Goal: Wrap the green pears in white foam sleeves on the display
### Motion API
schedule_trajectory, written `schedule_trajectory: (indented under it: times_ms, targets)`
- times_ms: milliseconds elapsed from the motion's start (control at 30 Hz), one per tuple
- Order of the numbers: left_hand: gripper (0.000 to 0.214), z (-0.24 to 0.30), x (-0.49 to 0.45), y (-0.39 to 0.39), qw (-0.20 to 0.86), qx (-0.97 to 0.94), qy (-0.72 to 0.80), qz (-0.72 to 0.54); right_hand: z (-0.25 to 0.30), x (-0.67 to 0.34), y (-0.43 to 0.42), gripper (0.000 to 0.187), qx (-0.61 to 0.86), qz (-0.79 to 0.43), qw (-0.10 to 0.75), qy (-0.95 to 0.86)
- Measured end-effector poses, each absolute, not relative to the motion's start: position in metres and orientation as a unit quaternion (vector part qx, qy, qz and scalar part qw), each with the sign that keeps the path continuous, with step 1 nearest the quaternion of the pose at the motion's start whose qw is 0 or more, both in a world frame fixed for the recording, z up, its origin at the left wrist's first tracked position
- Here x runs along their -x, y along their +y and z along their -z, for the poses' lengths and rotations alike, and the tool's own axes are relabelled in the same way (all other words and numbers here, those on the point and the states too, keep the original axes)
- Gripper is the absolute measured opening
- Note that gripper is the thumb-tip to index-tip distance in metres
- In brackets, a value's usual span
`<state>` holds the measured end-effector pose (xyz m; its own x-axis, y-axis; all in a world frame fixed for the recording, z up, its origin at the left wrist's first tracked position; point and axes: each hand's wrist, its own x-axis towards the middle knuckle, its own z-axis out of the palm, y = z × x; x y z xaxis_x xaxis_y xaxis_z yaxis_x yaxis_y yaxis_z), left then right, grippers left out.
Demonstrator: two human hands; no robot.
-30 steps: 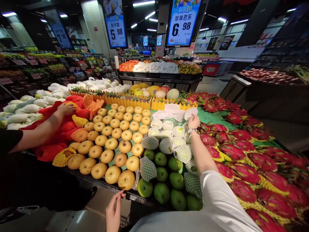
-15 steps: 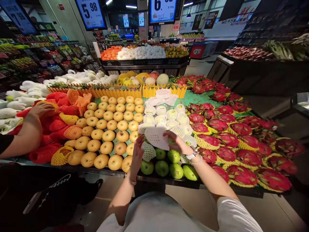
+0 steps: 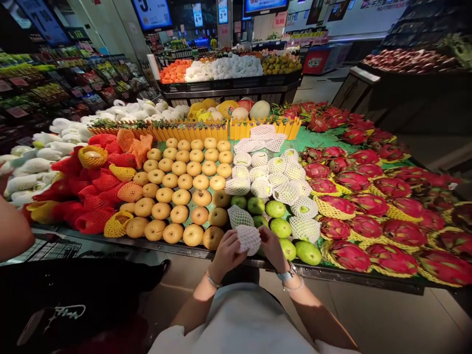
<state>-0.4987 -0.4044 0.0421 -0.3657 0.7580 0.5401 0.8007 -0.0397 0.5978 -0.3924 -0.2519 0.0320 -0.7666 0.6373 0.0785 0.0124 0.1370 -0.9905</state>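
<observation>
A white foam fruit net is held between my two hands at the stall's front edge. My left hand grips its left side, with the fingers closed. Bent fingers of my right hand pinch its right edge. Whether a fruit sits inside the net cannot be made out. Just behind it lies a netted fruit. Bare green fruits surround my right hand, and a few are partly hidden by it. White-netted fruits lie in rows farther back.
Rows of brown pears fill the left middle, with red-netted fruit beyond. Dragon fruits cover the right. Loose foam nets lie against a yellow fence. Another person's arm is at the far left.
My hands have drawn closer to my body and down, bringing the foam net, which looks more bunched now. The other person's hand has left the red-netted fruit. The view has shifted.
</observation>
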Motion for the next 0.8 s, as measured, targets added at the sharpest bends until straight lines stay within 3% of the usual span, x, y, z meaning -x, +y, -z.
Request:
schedule_trajectory:
  times_ms: [167, 267, 467, 700, 800]
  targets:
    - [0.048, -0.043, 0.494, -0.412, -0.075, 0.485, -0.689, 0.534, -0.016, 0.392, -0.266, 0.022, 0.264, -0.695, 0.243, -0.623]
    - [0.04, -0.042, 0.49, -0.416, -0.073, 0.48, -0.696, 0.528, -0.011, 0.389, -0.268, 0.022, 0.25, -0.699, 0.213, -0.635]
    - [0.028, -0.035, 0.482, -0.425, 0.044, 0.506, -0.694, 0.51, -0.012, 0.384, -0.281, 0.041, 0.19, -0.715, 0.128, -0.661]
    - [0.022, -0.033, 0.476, -0.434, -0.095, 0.436, -0.732, 0.515, -0.016, 0.381, -0.285, 0.035, 0.131, -0.709, 0.13, -0.68]
    - [0.02, -0.034, 0.473, -0.434, -0.123, 0.427, -0.748, 0.494, -0.009, 0.381, -0.284, 0.042, 0.116, -0.722, 0.145, -0.667]
